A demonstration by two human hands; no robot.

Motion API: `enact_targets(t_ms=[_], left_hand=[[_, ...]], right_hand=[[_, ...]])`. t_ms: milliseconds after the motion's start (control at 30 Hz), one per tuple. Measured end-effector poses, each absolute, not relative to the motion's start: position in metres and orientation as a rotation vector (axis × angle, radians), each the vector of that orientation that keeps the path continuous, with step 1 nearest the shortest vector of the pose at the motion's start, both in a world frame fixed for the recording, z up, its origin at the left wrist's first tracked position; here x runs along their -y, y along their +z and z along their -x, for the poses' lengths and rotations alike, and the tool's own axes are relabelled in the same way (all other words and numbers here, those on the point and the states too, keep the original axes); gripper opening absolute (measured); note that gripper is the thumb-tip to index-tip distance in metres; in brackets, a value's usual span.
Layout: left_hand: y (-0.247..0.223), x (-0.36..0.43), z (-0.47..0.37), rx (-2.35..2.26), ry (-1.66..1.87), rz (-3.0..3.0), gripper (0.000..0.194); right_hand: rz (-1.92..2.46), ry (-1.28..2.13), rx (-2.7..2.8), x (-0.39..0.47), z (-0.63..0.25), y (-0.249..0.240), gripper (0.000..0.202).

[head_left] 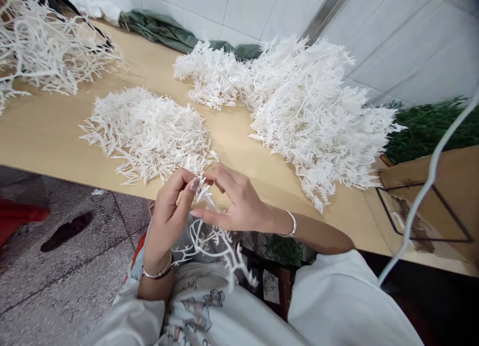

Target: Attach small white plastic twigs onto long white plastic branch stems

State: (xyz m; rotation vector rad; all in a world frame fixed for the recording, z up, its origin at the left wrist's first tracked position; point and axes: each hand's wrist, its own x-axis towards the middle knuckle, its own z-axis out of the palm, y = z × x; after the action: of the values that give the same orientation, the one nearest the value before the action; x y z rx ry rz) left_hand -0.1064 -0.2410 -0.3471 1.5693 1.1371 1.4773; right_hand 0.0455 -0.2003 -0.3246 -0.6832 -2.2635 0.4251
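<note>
A white branching plastic stem (217,249) hangs below my hands, over my lap. Its upper end is pinched between the thumb and fingers of my left hand (172,211). Close on its right, my right hand (237,201) has its fingertips curled at the top of the stem, with the thumb stretched lower down beside it. Just beyond my hands lies a pile of small white sprigs (149,129). Farther right, a bigger heap of bushy white branches (307,106) spreads over the tan table (232,136).
Bare white stems (48,47) are heaped at the far left. Dark green cloth (160,29) lies along the tiled wall. On the right are green foliage (437,126), a cardboard box (449,176), a black wire frame (441,240) and a pale cable (430,171).
</note>
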Motion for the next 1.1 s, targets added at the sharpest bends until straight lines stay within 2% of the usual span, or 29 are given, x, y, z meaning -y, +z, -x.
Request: enact_targets(t_ms=[67, 167, 300, 533, 833, 1100], left_hand=[[-0.347, 0.241, 0.106, -1.119, 1.502, -1.544, 0.02], [-0.348, 0.241, 0.105, -1.09, 1.525, -1.533, 0.021], [-0.35, 0.24, 0.103, -1.078, 1.534, -1.509, 0.023], [-0.352, 0.236, 0.107, -1.013, 1.408, -1.803, 0.021], [-0.352, 0.241, 0.103, -0.93, 1.475, -1.552, 0.029], [-0.362, 0.235, 0.112, -0.642, 1.381, -1.21, 0.04]], right_hand=[[0.604, 0.62, 2.177, 0.2, -0.045, -0.323, 0.031], [0.646, 0.873, 2.085, 0.201, -0.045, -0.321, 0.016], [0.708, 1.072, 2.006, 0.203, -0.045, -0.32, 0.012], [0.786, 1.373, 1.753, 0.204, -0.045, -0.322, 0.024], [0.719, 1.666, 1.707, 0.2, -0.044, -0.322, 0.034], [0.609, 1.991, 1.516, 0.204, -0.044, -0.318, 0.024]])
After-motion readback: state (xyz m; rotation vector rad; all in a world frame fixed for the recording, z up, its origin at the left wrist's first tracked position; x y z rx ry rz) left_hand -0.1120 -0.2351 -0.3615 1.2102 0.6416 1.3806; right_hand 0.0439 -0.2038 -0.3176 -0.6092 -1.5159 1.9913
